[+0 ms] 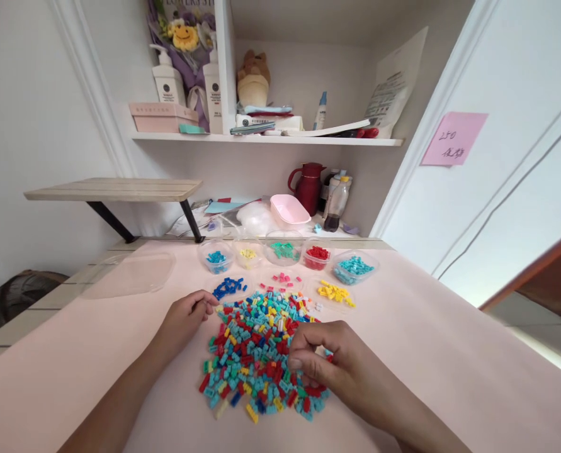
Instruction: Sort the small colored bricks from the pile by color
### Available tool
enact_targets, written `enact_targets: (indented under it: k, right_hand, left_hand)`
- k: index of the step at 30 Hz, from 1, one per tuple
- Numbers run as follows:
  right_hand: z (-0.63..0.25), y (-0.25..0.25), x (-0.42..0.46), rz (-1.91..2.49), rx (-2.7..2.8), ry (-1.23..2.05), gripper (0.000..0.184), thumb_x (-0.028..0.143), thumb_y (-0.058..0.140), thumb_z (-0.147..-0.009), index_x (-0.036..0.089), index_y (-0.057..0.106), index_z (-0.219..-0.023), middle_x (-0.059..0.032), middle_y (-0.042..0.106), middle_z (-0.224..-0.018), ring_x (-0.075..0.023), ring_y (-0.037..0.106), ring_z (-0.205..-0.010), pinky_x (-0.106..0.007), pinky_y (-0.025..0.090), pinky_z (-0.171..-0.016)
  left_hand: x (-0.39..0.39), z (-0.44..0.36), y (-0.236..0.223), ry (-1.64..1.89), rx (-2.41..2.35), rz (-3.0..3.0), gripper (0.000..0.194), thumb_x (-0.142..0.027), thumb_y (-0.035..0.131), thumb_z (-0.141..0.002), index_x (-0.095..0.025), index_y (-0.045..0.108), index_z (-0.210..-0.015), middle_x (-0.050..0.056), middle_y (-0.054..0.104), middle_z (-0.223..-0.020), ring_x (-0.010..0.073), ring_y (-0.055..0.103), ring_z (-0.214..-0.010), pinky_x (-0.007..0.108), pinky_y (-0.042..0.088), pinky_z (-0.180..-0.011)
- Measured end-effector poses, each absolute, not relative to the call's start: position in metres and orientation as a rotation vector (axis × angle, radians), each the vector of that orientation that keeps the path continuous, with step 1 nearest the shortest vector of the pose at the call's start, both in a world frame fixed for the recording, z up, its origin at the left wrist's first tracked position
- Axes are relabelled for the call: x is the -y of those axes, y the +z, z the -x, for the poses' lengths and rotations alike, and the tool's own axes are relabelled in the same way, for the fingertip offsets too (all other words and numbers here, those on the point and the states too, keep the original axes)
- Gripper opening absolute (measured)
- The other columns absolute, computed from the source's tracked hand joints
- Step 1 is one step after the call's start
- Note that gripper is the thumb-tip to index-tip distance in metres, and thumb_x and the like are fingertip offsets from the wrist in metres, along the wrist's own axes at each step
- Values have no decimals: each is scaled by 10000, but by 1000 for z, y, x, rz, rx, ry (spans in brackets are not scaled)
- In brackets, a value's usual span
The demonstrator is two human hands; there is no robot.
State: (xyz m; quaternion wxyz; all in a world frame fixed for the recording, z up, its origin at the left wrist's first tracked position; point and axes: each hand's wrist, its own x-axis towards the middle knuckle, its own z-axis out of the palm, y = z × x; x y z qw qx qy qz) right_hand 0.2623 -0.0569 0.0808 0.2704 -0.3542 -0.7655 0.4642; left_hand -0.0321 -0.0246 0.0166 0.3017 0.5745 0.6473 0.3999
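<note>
A loose heap of small building bricks (256, 352) in turquoise, red, yellow, green and blue covers the middle of the pink tabletop. At the heap's upper left edge is my left hand (189, 316), its fingers curled together; what they hold, if anything, is hidden. My right hand (332, 355) hovers over the right side of the heap with thumb and forefinger closed. I cannot make out a brick between them. Just beyond the heap lie sorted groups of dark blue bricks (230, 287), pink bricks (284, 280) and yellow bricks (335, 293).
Behind these stands a row of clear tubs, holding blue bricks (216, 260), pale yellow bricks (247, 254), green bricks (284, 250), red bricks (317, 255) and turquoise bricks (354, 267). A clear lid (133, 272) lies left. Farther back are a pink basin (289, 209) and a red jug (310, 189).
</note>
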Motion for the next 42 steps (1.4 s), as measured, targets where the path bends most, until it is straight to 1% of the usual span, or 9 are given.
enact_targets:
  k: [8, 11, 15, 17, 22, 27, 32, 36, 42]
  right_hand:
    - [-267, 70, 26, 971, 1888, 1199, 214, 334, 590, -815, 154, 614, -703, 17, 582, -582, -94, 523, -524, -196, 415, -513]
    - [-291, 75, -10, 1046, 1791, 1025, 211, 335, 581, -805, 148, 622, -715, 14, 592, -568, -101, 539, -516, -207, 430, -515]
    - [-347, 88, -66, 1301, 1527, 598, 223, 346, 587, -786, 165, 622, -661, -2, 610, -582, -115, 550, -534, -215, 423, -516]
    - [-374, 91, -87, 1395, 1368, 537, 225, 363, 584, -791, 171, 634, -685, -16, 632, -613, -114, 545, -528, -218, 416, -509]
    - [-403, 78, -104, 1432, 1295, 663, 300, 435, 552, -820, 157, 643, -750, -51, 652, -633, -116, 534, -448, -232, 395, -437]
    - [-402, 63, -96, 1243, 1174, 931, 430, 532, 429, -882, 162, 634, -957, -74, 663, -774, -129, 595, -562, -241, 467, -507]
    - [-394, 49, -76, 1036, 839, 1054, 335, 492, 529, -836, 167, 612, -831, 2, 536, -633, -88, 474, -490, -219, 412, -482]
    - [-385, 23, -51, 1167, 1064, 1076, 423, 590, 487, -818, 183, 555, -727, 42, 445, -537, -93, 367, -424, -233, 294, -428]
    - [-378, -5, -40, 1554, 1516, 566, 540, 636, 334, -853, 199, 492, -579, -7, 530, -538, -169, 492, -549, -275, 328, -550]
  left_hand:
    - [17, 40, 13, 1173, -1660, -1360, 317, -452, 520, -690, -193, 649, -819, 2, 589, -701, 137, 508, -615, 255, 407, -573]
    - [14, 43, 13, 1218, -1612, -1334, 358, -501, 568, -643, -195, 648, -811, -3, 584, -666, 140, 508, -598, 256, 404, -549]
    - [12, 44, 13, 1222, -1583, -1289, 413, -538, 632, -561, -191, 640, -786, -2, 594, -649, 147, 527, -597, 259, 409, -548]
    - [11, 46, 11, 1232, -1581, -1271, 426, -542, 643, -545, -190, 632, -786, -4, 598, -644, 147, 530, -595, 256, 410, -550]
    - [8, 49, 7, 1236, -1547, -1291, 383, -512, 626, -572, -188, 624, -775, -8, 589, -618, 140, 524, -583, 249, 404, -551]
    - [9, 49, 6, 1244, -1556, -1282, 362, -483, 629, -574, -182, 632, -774, -4, 598, -625, 135, 525, -577, 240, 388, -532]
    - [7, 43, 1, 1410, -1522, -1249, 306, -446, 638, -590, -176, 642, -733, -10, 578, -584, 98, 463, -489, 217, 341, -473]
    - [9, 40, 3, 1420, -1489, -1249, 273, -423, 627, -612, -168, 642, -710, -18, 551, -563, 85, 434, -465, 210, 318, -456]
    - [22, 37, 12, 1365, -1490, -1335, 192, -309, 537, -673, -174, 648, -755, -9, 587, -638, 107, 498, -541, 230, 380, -517]
